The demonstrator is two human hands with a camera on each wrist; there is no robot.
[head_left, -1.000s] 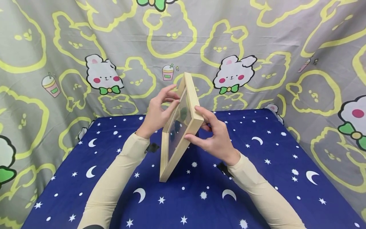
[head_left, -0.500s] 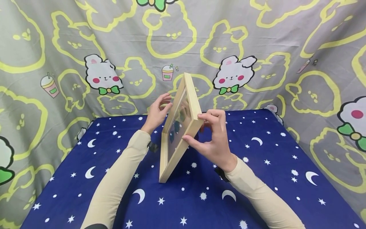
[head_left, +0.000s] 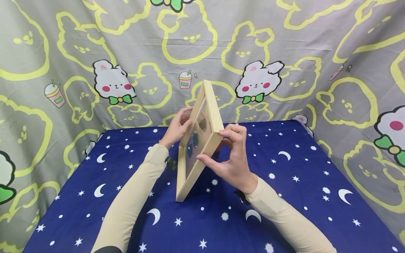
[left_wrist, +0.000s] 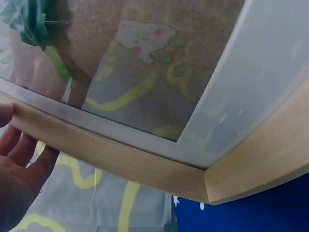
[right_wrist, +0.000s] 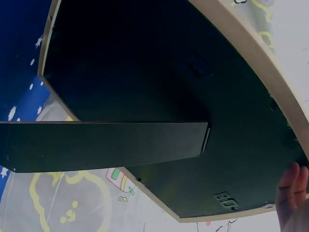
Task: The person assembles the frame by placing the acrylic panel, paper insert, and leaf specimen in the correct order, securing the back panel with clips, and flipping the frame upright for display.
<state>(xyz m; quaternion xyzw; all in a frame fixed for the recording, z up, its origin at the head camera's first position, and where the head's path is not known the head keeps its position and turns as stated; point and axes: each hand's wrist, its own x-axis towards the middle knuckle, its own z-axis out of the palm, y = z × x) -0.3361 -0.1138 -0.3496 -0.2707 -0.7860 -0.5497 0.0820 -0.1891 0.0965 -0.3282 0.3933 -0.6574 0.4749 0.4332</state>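
Observation:
A light wooden picture frame [head_left: 213,109] stands on edge on the table, seen almost side-on in the head view. Green leaf shapes [left_wrist: 29,21] and a pale inner border [left_wrist: 120,133] show behind its clear front. My left hand [head_left: 178,125] grips the frame's far-left edge, thumb on the front and fingers round behind it. On the near side, my right hand [head_left: 232,161] holds the other edge between its thumb and fingers. The right wrist view shows the black backing board [right_wrist: 140,63], with a stand leg [right_wrist: 106,145] swung out from it.
A dark blue cloth [head_left: 284,182] with white moons and stars covers the table. Behind and at both sides hangs a grey curtain [head_left: 196,31] with yellow cartoon outlines. A metal hanger [right_wrist: 227,200] is fixed on the backing near its edge.
My left hand has left the upper part of the frame and come down to grip its left edge. The right hand has slid slightly lower along its edge. The frame has hardly moved.

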